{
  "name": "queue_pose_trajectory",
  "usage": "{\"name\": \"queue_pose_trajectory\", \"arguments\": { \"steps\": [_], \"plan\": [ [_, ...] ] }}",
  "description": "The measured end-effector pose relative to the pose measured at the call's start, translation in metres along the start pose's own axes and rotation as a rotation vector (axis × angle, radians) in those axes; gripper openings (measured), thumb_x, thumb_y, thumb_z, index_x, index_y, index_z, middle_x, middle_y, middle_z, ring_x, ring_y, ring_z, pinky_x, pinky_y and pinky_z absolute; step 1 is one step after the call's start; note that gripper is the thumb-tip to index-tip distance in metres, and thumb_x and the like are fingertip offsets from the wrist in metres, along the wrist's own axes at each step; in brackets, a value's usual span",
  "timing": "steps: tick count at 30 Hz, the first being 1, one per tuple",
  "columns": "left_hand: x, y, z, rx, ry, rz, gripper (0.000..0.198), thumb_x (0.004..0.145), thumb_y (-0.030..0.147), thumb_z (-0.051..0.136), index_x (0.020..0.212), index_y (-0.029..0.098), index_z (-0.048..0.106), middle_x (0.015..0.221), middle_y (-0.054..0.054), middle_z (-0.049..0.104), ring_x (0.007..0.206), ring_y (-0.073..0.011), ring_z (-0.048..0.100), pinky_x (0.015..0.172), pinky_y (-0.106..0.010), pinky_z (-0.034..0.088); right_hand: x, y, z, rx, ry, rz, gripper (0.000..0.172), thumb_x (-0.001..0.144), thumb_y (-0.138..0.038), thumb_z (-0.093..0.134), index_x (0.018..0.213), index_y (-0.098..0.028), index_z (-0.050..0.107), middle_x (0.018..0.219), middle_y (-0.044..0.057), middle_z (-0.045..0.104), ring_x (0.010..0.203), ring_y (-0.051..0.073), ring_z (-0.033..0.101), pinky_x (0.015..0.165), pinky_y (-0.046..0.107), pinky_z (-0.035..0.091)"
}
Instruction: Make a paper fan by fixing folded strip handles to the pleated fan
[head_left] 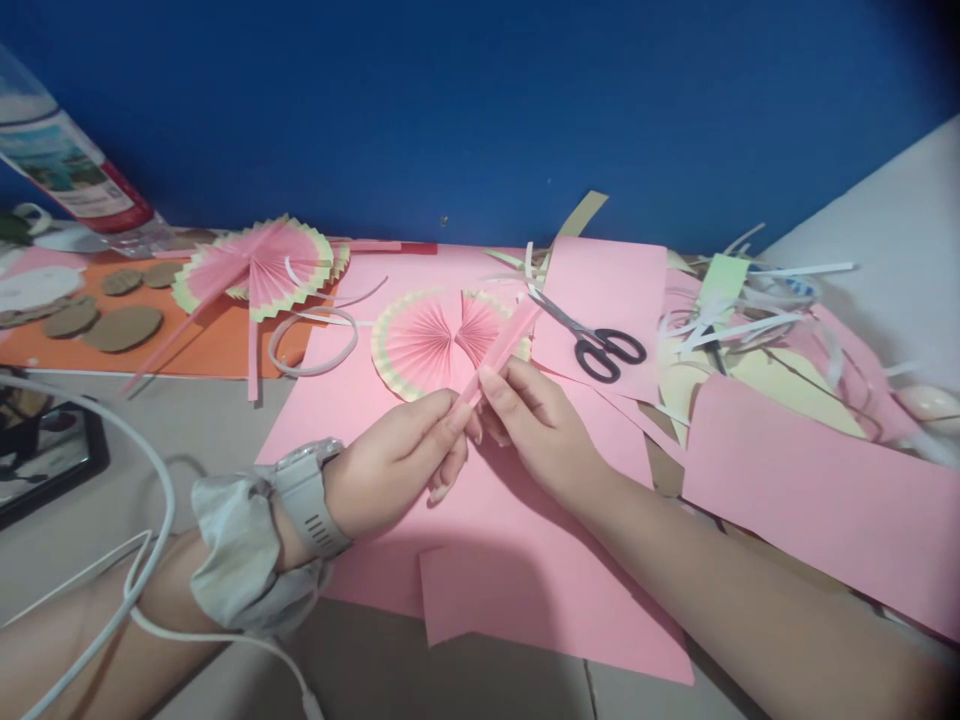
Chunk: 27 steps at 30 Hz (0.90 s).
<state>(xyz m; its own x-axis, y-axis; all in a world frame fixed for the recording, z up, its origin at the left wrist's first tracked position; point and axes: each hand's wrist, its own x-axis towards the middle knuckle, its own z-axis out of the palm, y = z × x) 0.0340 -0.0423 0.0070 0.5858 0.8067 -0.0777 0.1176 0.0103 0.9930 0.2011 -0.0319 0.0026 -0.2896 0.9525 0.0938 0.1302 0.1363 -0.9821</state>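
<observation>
A narrow folded strip of pink paper [511, 333] slants between my two hands. My left hand [412, 440] pinches its lower end between thumb and fingers. My right hand [536, 425] grips it a little higher up, close beside the left fingertips. Just behind the strip lies a pleated pink paper fan [420, 345] with a pale yellow-green rim; its right part is partly covered by the strip and my right hand. Beneath is a large pink sheet [480, 530]. Scissors [592, 340] with dark handles lie to the right on a smaller pink sheet [622, 275].
At the left, pleated fans [277, 260] with pink strips and several cardboard discs [124, 328] lie on orange paper [45, 350]. A bottle [75, 160] leans behind. A phone [49, 450] and a white cable [161, 480] are near my left arm. Paper scraps [787, 370] clutter the right.
</observation>
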Motion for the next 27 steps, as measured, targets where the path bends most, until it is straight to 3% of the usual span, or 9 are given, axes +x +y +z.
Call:
{"name": "queue_pose_trajectory", "arguments": {
  "steps": [8,20,27],
  "plan": [
    [-0.0004,-0.0014,0.0002,-0.036,-0.016,-0.014,0.032,0.1,0.037,0.025,0.082,0.019,0.044,0.057,0.006,0.045,0.05,-0.0093,0.046,0.058,-0.028,0.042,-0.0011,0.0002,0.0002,-0.047,0.0,-0.041,0.034,0.097,-0.037,0.044,0.069,-0.019,0.043,0.061,-0.005,0.046,0.054,0.007,0.042,0.055,0.024,0.035],
    [0.0003,0.0013,-0.0002,-0.016,-0.047,-0.017,0.034,0.1,0.035,0.025,0.075,0.019,0.041,0.054,0.006,0.045,0.05,-0.0092,0.047,0.058,-0.027,0.042,-0.0021,-0.0026,0.0006,-0.09,0.066,-0.031,0.034,0.096,-0.041,0.046,0.069,-0.019,0.042,0.059,-0.004,0.041,0.054,0.009,0.041,0.055,0.026,0.033],
    [0.0004,0.0014,-0.0004,-0.01,-0.039,0.0,0.035,0.1,0.037,0.023,0.077,0.019,0.043,0.053,0.005,0.046,0.049,-0.0096,0.046,0.058,-0.027,0.042,-0.0017,-0.0034,0.0012,-0.028,-0.043,0.009,0.037,0.097,-0.04,0.043,0.067,-0.019,0.041,0.058,-0.005,0.044,0.052,0.008,0.042,0.054,0.024,0.035]
  ]
}}
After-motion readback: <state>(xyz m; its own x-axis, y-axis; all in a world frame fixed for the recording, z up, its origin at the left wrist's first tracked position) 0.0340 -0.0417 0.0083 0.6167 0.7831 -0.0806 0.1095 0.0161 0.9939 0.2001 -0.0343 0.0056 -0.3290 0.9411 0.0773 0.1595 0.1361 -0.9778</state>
